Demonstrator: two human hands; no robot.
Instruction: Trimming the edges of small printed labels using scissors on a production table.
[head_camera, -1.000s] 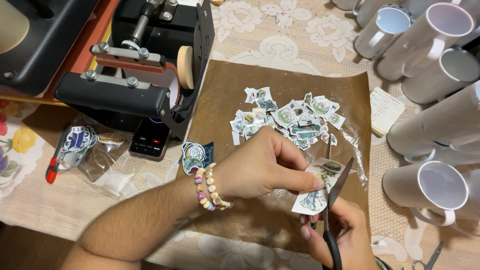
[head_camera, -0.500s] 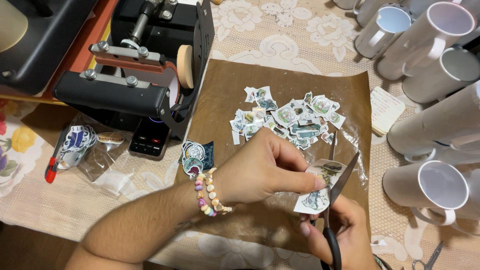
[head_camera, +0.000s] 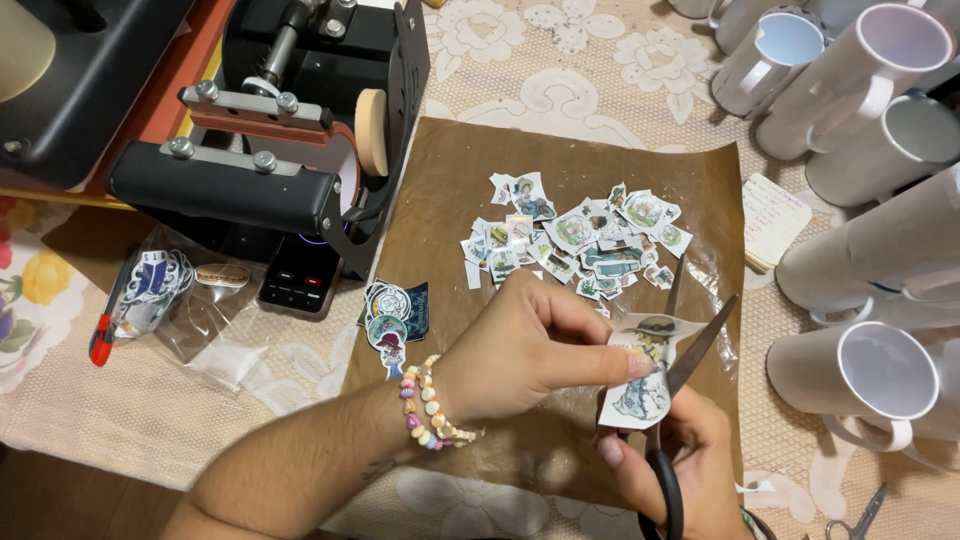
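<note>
At the far left a red-handled tool (head_camera: 102, 338) lay beside a clear bag of stickers (head_camera: 160, 290) on the lace tablecloth (head_camera: 150, 400). Behind them stood a black mug press (head_camera: 270, 150), with a small keypad (head_camera: 298, 282) at its foot. A few loose stickers (head_camera: 392, 315) overlapped the near left edge of the brown sheet (head_camera: 450, 180). A pile of cutouts (head_camera: 575, 240) sat in the middle of that sheet.

The left hand (head_camera: 520, 350), a bead bracelet (head_camera: 425, 410) on its wrist, was curled, pinching a printed figure (head_camera: 640, 375) between thumb and fingertips above the sheet's near right part. The right hand (head_camera: 680, 465) was closed around the black handles of the scissors (head_camera: 680, 360), whose blades stood apart with the figure's edge between them. A notepad (head_camera: 775, 215) lay just off the sheet's right edge, and white mugs (head_camera: 870, 110) lay on their sides along the right. A second pair of scissors (head_camera: 855, 518) showed at the bottom right corner.
</note>
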